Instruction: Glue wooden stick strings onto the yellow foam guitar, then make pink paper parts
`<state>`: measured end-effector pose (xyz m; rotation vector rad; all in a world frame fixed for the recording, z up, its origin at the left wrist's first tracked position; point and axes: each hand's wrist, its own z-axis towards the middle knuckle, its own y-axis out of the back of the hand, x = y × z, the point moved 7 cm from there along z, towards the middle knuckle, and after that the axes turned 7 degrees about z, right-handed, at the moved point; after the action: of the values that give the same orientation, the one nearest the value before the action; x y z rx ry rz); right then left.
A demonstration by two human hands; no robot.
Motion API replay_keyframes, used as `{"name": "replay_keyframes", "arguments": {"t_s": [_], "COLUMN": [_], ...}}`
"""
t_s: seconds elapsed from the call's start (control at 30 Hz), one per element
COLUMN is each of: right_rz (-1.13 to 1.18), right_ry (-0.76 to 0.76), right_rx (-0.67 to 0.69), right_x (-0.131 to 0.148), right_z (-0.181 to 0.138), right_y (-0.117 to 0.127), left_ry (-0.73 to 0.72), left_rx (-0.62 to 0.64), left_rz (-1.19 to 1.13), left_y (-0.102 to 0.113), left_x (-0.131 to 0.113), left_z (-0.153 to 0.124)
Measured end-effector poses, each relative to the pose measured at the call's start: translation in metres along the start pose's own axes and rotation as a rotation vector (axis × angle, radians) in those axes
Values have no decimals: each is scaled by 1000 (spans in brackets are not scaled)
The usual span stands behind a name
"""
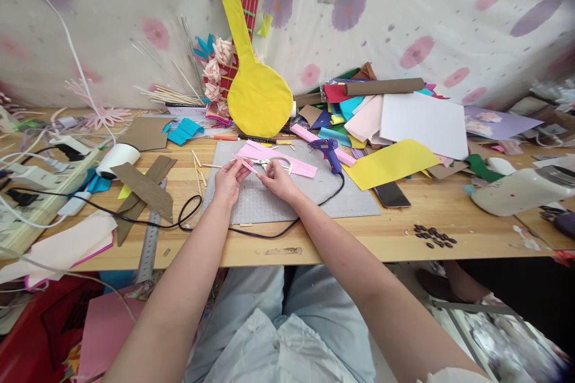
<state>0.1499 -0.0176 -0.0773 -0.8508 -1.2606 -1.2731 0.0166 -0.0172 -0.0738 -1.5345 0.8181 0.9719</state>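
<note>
My left hand (228,181) and my right hand (278,179) meet over the grey cutting mat (314,191). Both pinch a narrow pink strip (246,164) between fingertips. Just beyond the fingers lie white-handled scissors (272,161) on a larger pink sheet (291,164). A blue glue gun (329,150) rests at the mat's far right corner, its black cord (193,215) looping toward me.
Brown card strips (144,188) and a steel ruler (150,245) lie left. A yellow guitar-shaped cutout (256,93) leans on the back wall. Coloured sheets (395,161), a phone (392,194) and dark seeds (433,236) sit right. Power strips (40,176) crowd the left edge.
</note>
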Motion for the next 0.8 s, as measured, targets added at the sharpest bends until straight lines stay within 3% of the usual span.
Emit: {"name": "replay_keyframes", "arguments": {"t_s": [0.3,0.43,0.57,0.8], "right_rz": [-1,-136,-337,-485], "right_ry": [-66,83,215,224], "right_rx": [70,-66,-110,-165], "right_x": [1,28,54,57], "right_z": [-3,1,5,11], "right_y": [0,8,-7,-27], "left_ry": [-33,-52,-54,-25], "left_rx": [-29,-17,-54,-120], "left_rz": [44,52,98,118], "left_y": [-1,-3,-2,6], "left_x": [0,2,4,5], "left_z": [0,0,1,1]}}
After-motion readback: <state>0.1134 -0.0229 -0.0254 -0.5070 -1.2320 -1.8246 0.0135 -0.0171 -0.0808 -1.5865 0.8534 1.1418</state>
